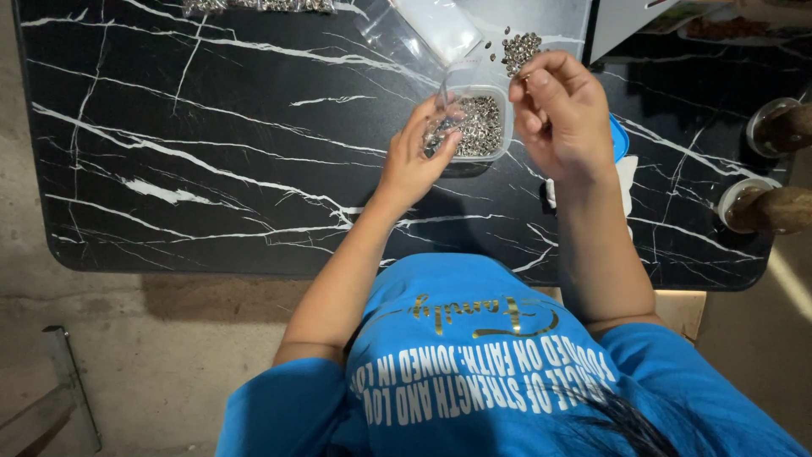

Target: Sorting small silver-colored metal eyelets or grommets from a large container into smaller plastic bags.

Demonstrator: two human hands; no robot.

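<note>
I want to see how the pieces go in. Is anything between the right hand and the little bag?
Nothing visible. The right hand is raised beside the small clear bag held by the left hand, with open space between them above the tub.

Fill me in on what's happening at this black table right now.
A person in a blue shirt sits at a black marble-patterned table. The left hand holds a small clear plastic bag with small silvery metal pieces in it, over a clear tub full of the same pieces. The right hand is raised beside it, fingertips pinched together near a loose pile of pieces on the table. More clear bags lie beyond the tub.
</note>
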